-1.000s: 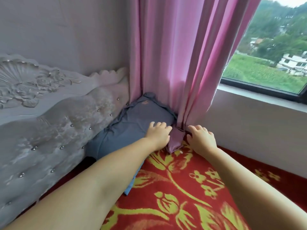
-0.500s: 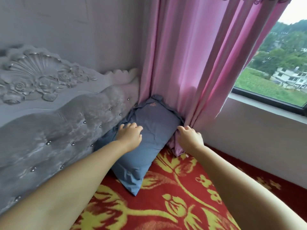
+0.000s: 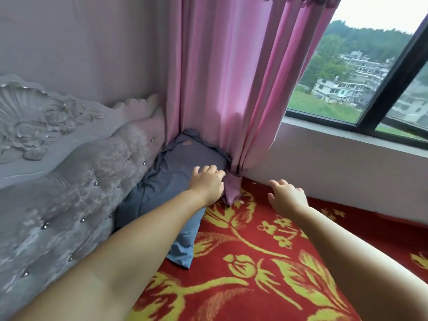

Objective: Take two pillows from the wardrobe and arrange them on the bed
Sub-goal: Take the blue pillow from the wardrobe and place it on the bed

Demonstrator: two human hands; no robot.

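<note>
A grey-blue pillow [image 3: 172, 181] with a frilled edge leans against the padded headboard [image 3: 69, 186] in the bed's far corner, its lower end on the red and yellow floral bed cover [image 3: 254, 262]. My left hand [image 3: 207, 181] rests on the pillow's right side, fingers loosely spread, beside the curtain's hem. Hovering over the bed cover to the right, my right hand [image 3: 288, 196] has its fingers apart and holds nothing. Only this one pillow is in view.
A pink curtain [image 3: 231, 89] hangs into the corner, its gathered end touching the bed beside the pillow. A wall and window sill [image 3: 347, 135] run along the bed's right side. The carved headboard top [image 3: 34, 117] stands at the left.
My left hand has moved right across the pillow to its edge by the curtain. My right hand has pulled away from the curtain hem to the right and opened.
</note>
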